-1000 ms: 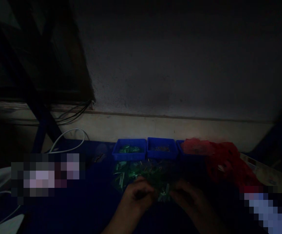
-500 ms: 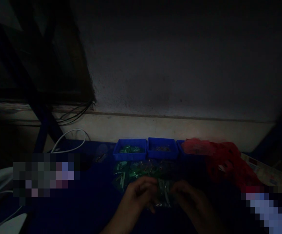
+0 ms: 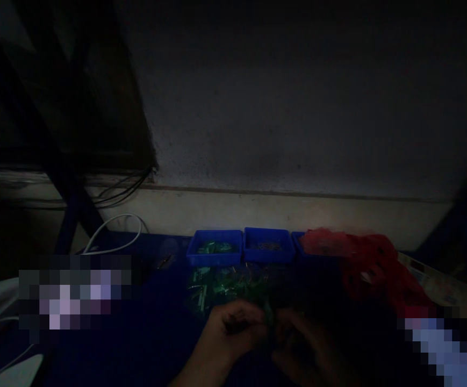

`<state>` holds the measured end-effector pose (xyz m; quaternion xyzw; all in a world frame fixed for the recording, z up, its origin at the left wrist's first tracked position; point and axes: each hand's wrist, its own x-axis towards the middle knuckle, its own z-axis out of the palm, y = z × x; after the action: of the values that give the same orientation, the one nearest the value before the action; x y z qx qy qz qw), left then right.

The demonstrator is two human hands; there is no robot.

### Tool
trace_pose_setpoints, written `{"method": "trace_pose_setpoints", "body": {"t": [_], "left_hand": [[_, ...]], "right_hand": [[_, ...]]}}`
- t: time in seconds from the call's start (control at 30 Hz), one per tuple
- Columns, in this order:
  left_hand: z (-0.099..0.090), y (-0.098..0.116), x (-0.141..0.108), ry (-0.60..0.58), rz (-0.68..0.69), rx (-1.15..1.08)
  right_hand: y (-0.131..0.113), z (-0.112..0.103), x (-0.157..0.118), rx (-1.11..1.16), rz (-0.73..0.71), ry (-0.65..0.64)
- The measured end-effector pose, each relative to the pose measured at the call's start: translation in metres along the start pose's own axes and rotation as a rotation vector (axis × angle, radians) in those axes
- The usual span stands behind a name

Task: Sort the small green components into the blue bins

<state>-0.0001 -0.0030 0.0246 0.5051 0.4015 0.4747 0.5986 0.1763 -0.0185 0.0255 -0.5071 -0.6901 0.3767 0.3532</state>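
Note:
My left hand [image 3: 237, 330] is closed in a pinch on a small clear plastic bag [image 3: 268, 313], which looks greenish in the dim light. Close beside it, my right hand [image 3: 303, 341] has its fingers curled at the bag's right edge; deep shadow hides most of its grip. What lies inside the bag cannot be made out now. Just beyond my hands, several filled plastic bags [image 3: 233, 282] with green and shiny metal pieces lie in a pile on the blue tabletop [image 3: 136, 333].
A blue tray with green pieces [image 3: 214, 259], a blue tray with small metal parts [image 3: 269, 257] and a third blue tray [image 3: 296, 243] line the wall. Red netting [image 3: 372, 269] heaps at the right. One small bag [image 3: 165, 262] and a white cable [image 3: 114, 250] are at left.
The bag, spread between my hands with pale and metal pieces showing before, is now bunched small at my fingertips. My hands have come closer together.

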Motion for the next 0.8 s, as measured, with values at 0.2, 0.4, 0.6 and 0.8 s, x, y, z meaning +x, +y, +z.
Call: {"method": "trace_pose_setpoints", "body": {"t": [0.2, 0.4, 0.6, 0.8], "left_hand": [[0.005, 0.004, -0.01, -0.174, 0.063, 0.13], [0.001, -0.003, 0.002, 0.065, 0.031, 0.059], [0.0, 0.001, 0.003, -0.016, -0.054, 0.178], [-0.002, -0.008, 0.006, -0.028, -0.119, 0.091]], "right_hand": [[0.017, 0.008, -0.007, 0.167, 0.258, 0.115], [0.008, -0.006, 0.001, 0.26, 0.282, -0.049], [0.003, -0.006, 0.008, 0.329, 0.233, -0.02], [0.005, -0.007, 0.012, 0.241, 0.201, 0.012]]}}
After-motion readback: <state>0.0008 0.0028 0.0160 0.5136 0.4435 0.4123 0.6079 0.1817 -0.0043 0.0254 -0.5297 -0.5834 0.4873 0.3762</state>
